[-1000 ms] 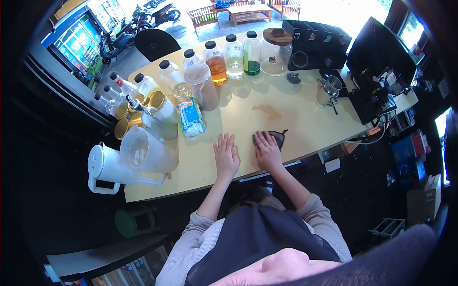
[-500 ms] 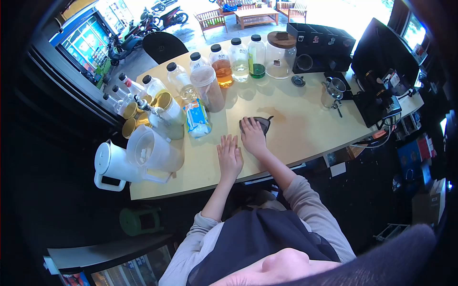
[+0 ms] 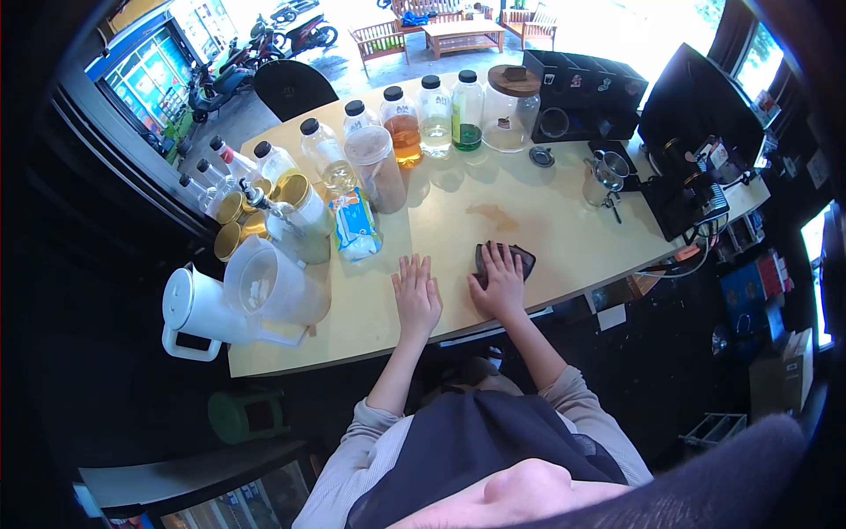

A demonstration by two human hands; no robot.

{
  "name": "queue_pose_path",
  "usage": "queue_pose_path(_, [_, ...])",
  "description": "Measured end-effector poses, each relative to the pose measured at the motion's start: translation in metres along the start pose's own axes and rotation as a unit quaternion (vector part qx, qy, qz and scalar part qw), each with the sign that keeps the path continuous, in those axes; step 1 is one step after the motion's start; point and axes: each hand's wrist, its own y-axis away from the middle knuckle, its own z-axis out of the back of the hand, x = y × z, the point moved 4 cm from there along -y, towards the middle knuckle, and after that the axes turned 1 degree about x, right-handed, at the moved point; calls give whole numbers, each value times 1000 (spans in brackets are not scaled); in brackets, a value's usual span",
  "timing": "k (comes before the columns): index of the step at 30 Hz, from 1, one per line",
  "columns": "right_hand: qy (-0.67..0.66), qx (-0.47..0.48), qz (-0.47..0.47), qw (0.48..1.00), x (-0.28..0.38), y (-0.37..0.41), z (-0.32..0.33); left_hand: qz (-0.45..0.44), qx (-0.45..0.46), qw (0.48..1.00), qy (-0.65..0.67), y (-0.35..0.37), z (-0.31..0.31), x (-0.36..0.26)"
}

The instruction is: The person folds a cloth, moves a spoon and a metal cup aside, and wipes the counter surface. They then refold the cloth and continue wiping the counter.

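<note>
Cloth: dark cloth (image 3: 527, 262) near the front edge of the table (image 3: 564, 220), under the right fingers, poking out at 12 o'clock.
Right hand (image 3: 500, 286): grip open and flat, pressing on the cloth.
Left hand (image 3: 416, 298): at 9 o'clock from the right hand, open, flat on bare table.
Brown spot (image 3: 493, 214): near the cloth, at 12 o'clock.

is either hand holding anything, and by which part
Nothing is gripped. The right hand lies flat and spread on top of the dark cloth; the left hand rests open on the counter.

Right hand (image 3: 502, 286) on probable dark cloth (image 3: 526, 258)
</note>
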Motion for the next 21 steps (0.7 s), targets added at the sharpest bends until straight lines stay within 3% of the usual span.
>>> queue_pose_path(2, [-6,12,2,1000,7,0,-10,-4,6,1000,-7,-1,-3,-2])
queue_pose_path(8, [-50,66,154,985,36,24,-7,-34,8,999,-25,3,-2,-4])
queue_pose_path(14, [-40,86,84,992,10,24,13,-39,2,999,-20,2,-3,-5])
queue_pose_path(17, [-15,28,27,999,20,11,-11,-35,5,999,-11,3,-4,-4])
queue_pose_path(21, [-46,12,116,992,44,8,-17,-24,-2,1000,5,4,0,-1])
